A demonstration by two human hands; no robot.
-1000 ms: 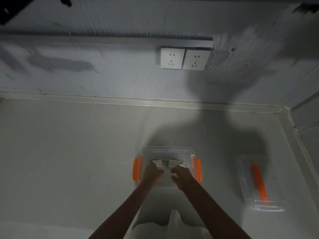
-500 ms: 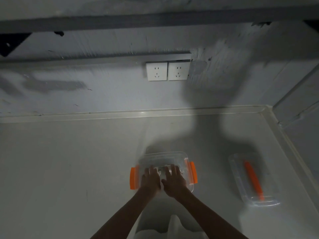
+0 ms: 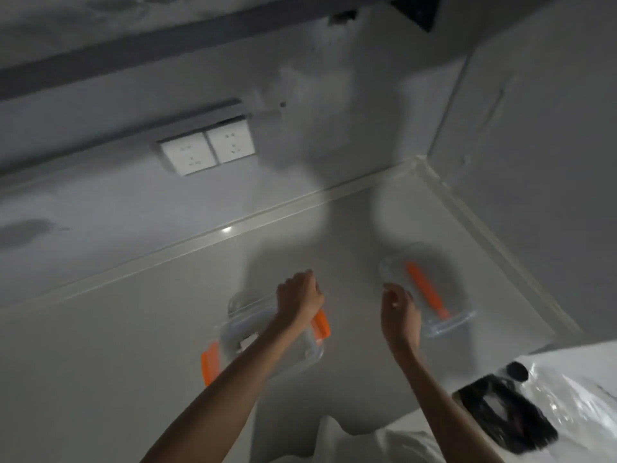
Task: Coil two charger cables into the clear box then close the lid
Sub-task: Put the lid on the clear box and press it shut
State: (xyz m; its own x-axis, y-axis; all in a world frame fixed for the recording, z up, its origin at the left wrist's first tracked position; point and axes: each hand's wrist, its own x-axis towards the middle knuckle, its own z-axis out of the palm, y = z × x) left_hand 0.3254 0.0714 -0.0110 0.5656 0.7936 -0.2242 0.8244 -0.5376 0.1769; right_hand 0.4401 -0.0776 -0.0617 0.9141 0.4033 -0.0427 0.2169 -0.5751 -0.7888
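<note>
The clear box [image 3: 230, 339] with orange latches [image 3: 209, 362] on its short ends sits lidless on the pale counter. Something white [image 3: 246, 344] shows inside it, blurred. My left hand [image 3: 298, 295] hovers over the box's far right corner with its fingers curled shut and nothing visible in them. My right hand [image 3: 399, 312] is to the right of the box, fingers loosely apart and empty, right beside the clear lid [image 3: 444, 324]. The lid lies flat on the counter, and its orange handle [image 3: 427, 290] faces up.
Two white wall sockets [image 3: 207, 152] sit on the back wall. A side wall [image 3: 534, 162] closes the counter's right end. At the lower right, a black object [image 3: 500, 412] lies on shiny white plastic [image 3: 567, 379]. White cloth [image 3: 350, 442] shows at the bottom.
Both hands have come out of the box. My right hand moved right to the lid and my left hand rose over the box's far corner. The view swung to the right.
</note>
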